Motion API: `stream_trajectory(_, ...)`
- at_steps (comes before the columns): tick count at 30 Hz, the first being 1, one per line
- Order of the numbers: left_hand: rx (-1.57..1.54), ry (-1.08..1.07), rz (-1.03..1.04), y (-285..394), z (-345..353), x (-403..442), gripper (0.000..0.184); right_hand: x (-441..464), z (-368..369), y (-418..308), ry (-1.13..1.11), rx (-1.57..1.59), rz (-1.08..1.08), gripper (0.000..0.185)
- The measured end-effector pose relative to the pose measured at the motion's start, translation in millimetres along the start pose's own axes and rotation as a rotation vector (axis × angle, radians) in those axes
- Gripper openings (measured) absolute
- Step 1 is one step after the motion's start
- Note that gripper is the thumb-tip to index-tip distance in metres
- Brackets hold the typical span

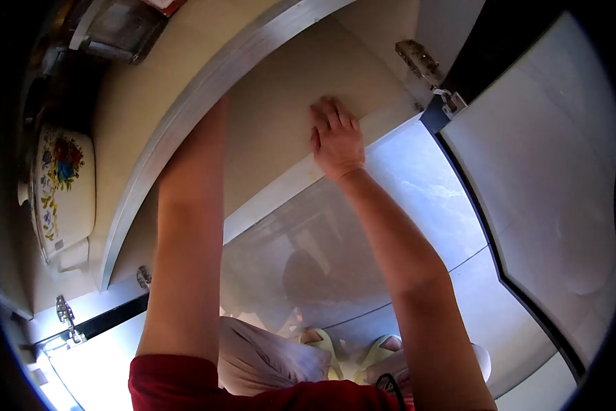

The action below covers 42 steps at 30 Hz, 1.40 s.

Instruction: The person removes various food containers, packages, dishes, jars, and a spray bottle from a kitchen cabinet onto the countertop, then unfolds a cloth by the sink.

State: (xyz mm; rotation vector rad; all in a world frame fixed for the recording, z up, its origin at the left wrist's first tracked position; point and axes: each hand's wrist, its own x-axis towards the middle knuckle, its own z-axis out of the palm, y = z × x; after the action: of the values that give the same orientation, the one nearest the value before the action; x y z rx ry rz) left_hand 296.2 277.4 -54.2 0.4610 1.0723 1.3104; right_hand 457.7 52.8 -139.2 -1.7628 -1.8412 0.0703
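My right hand (pixel 338 140) rests on the bottom board (pixel 274 133) of a cabinet, close to its front edge. Its fingers lie stretched out on the board, with nothing in them. My left forearm (pixel 190 219) reaches in beneath the upper shelf (pixel 185 68). That shelf hides my left hand, so neither its fingers nor anything it may touch can be seen.
A white pot with painted flowers (pixel 65 181) stands on the upper shelf at left, near a clear container (pixel 119 31). An open door (pixel 541 164) hangs at right by a metal hinge (pixel 417 60). Tiled floor and my slippers (pixel 332 353) show below.
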Motion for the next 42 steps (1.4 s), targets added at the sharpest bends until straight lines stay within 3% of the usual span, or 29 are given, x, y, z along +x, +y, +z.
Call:
stream_trajectory(16,0.020,0.167,-0.179,12.8,-131.7,-182.0,0.020,-18.2,2.5,-9.3,0.010,-0.117,-0.036,0.041)
stream_trajectory(19,0.028,0.063,-0.189,14.4,-151.4,-206.4,0.019,-13.6,0.1,-6.4,-0.013,-0.173,-0.052,0.041)
stream_trajectory(28,0.351,0.205,-0.118,36.0,-178.3,-252.0,0.019,-11.3,-4.6,-4.4,-0.050,-0.129,-0.054,0.044)
stream_trajectory(32,0.215,0.245,-0.043,50.5,-178.3,-258.7,0.019,-10.2,-4.0,-1.6,-0.070,-0.079,-0.056,0.046)
stream_trajectory(38,0.128,0.170,0.061,57.5,-158.1,-292.6,0.017,3.7,-0.3,16.5,-0.152,0.033,-0.059,0.044)
stream_trajectory(40,0.165,0.148,0.129,60.8,-151.3,-312.4,0.018,10.2,-2.4,19.4,-0.018,0.710,0.183,0.038)
stream_trajectory(42,0.171,0.135,0.153,62.6,-146.8,-326.4,0.019,4.3,-17.5,11.1,-0.005,0.753,0.189,0.035)
